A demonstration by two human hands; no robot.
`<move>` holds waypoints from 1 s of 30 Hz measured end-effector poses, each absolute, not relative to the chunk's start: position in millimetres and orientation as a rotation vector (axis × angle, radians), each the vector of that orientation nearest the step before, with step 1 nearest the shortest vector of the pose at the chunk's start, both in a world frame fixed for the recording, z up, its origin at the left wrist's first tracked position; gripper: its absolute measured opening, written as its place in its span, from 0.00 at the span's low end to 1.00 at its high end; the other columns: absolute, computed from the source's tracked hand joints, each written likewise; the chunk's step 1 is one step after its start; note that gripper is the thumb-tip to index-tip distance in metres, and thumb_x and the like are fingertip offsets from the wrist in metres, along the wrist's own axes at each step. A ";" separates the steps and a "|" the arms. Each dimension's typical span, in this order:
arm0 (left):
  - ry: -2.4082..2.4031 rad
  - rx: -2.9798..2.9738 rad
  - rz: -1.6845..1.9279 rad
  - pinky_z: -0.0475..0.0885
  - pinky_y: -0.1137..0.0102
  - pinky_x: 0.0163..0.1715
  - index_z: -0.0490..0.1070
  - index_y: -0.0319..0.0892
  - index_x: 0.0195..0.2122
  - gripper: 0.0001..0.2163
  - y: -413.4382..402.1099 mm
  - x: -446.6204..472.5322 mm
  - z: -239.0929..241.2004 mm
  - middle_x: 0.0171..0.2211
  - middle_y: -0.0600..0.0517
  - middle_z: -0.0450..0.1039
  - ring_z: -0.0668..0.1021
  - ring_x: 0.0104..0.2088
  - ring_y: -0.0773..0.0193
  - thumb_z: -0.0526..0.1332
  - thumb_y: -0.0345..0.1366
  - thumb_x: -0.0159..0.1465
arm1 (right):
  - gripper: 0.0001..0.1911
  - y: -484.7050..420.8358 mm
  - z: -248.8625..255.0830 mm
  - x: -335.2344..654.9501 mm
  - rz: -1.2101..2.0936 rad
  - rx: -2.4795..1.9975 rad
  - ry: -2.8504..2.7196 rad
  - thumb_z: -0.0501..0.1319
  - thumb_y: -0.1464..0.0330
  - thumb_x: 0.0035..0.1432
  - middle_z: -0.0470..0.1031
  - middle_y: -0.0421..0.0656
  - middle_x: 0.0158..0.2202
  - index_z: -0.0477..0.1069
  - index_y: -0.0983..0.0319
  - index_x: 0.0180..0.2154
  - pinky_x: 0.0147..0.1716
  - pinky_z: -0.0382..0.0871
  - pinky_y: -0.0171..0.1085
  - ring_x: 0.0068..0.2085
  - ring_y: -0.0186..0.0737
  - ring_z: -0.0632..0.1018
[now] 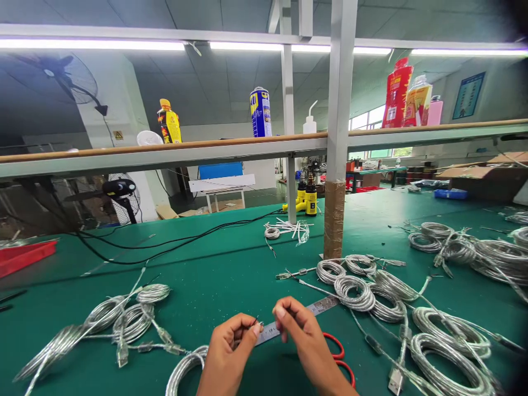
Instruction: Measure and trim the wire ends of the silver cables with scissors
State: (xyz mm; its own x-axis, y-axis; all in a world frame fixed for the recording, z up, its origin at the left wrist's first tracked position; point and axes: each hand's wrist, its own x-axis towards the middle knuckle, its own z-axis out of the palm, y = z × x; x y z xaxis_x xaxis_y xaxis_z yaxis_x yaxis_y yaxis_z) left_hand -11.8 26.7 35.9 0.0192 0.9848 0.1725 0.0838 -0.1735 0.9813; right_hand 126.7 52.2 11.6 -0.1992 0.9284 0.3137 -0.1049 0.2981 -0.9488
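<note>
**Wire end pinched between both hands above ruler**

While only the head view is available, everything below is read from it.

- Left hand: fingers curled, thumb and forefinger pressed together on a thin dark wire end that sticks up just past the fingertips.
- Right hand: fingers bunched at the tips, apparently pinching too; what is held cannot be made out. It sits just right of the wire end, tips nearly touching the left hand's.
- Wire end lies between the two hands, closer to the left fingertips; its short visible length points up and slightly right.
- Ruler lies flat on the green mat under the hands, long axis running lower left to upper right.
- Red scissors are seen just right of the right wrist, partly hidden by it.
- Cable coils: one coil touching the left wrist, a bundle to the left, a pile to the right near the post.
- Open mat is seen ahead of the hands; both sides are crowded with coils.
</note>
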 end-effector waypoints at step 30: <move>1.110 1.370 1.269 0.43 0.76 0.15 0.67 0.37 0.21 0.19 34.0 -21.2 35.9 0.14 0.61 0.50 0.50 0.16 0.75 0.62 0.51 0.46 | 0.31 134.4 111.1 97.2 0.807 -0.834 -1.763 0.36 0.53 0.57 0.54 0.36 0.15 0.63 0.64 0.17 0.20 0.50 0.31 0.20 0.29 0.57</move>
State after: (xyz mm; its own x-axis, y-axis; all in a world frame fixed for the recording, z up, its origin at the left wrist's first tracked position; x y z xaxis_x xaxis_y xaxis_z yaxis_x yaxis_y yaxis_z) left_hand -21.2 34.0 35.9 0.0565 0.9862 0.1557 0.0232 -0.1572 0.9873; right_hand 97.2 134.4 111.1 -0.2778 0.8277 0.4875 0.1719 0.5422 -0.8225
